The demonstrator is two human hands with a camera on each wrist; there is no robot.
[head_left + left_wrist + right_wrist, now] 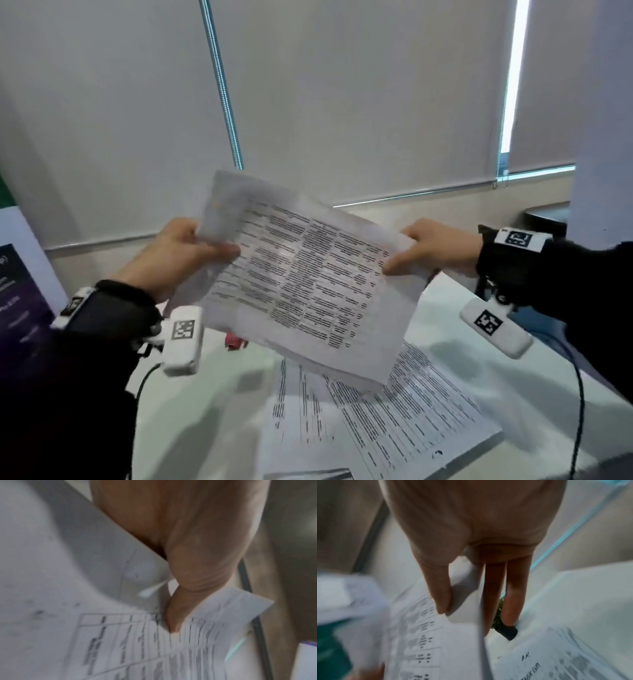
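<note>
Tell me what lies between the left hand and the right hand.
Printed sheets span the gap, the left hand pinching one edge and the right hand the other; the head view shows it.

Below the grip of the left hand (178, 253) and right hand (431, 248) on the held sheets (301, 274), a white table (205, 411), glossy, with soft shadows across it. Straight under the grip and a little toward its right-hand side, loose printed sheets (394, 418) flat on the top, overlapping, fanned at different angles, filled with rows of dark text. Under the left-hand side of the grip, a small red object (234, 341) on the table, half hidden, kind unclear. Just past the right-hand fingertips, in the right wrist view, a small black object (509, 632) with something green above it, beside the corner of the nearest sheet.
</note>
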